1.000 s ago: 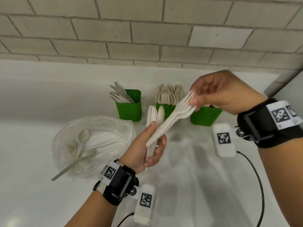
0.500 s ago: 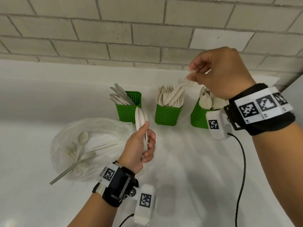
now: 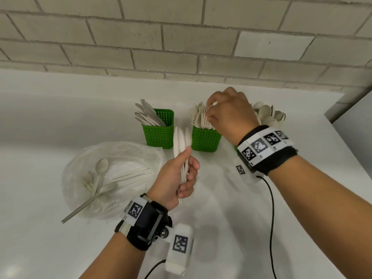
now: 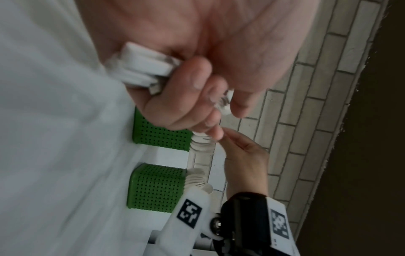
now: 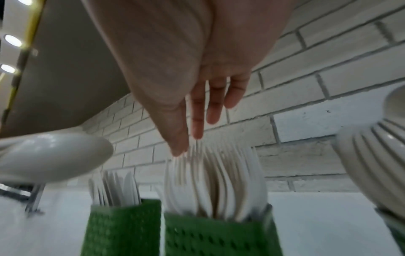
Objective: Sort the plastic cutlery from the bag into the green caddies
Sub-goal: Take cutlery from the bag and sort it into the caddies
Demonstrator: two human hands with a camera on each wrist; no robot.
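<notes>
My left hand (image 3: pixel 186 166) grips a bundle of white knife-shaped cutlery (image 3: pixel 179 140) upright in front of the caddies; the left wrist view shows the handle ends (image 4: pixel 142 72) in my curled fingers. My right hand (image 3: pixel 209 114) hovers over the forks (image 3: pixel 201 117) in the middle green caddy (image 3: pixel 204 140). In the right wrist view its fingers (image 5: pixel 198 112) are straight above the fork tines (image 5: pixel 214 173) and hold nothing. The left caddy (image 3: pixel 159 135) holds knives. Spoons (image 3: pixel 269 115) stand in the right caddy, which my wrist mostly hides.
A clear plastic bag (image 3: pixel 128 156) lies at the left on the white counter (image 3: pixel 221 208), with spoons (image 3: pixel 100 168) and other pieces in it. A brick wall (image 3: pixel 181 47) stands right behind the caddies. A cable (image 3: pixel 271 208) trails from my right wrist.
My right hand carried the forks from the left hand's bundle to the middle caddy, lowered them in and let go. The left hand kept the remaining pieces and stayed put.
</notes>
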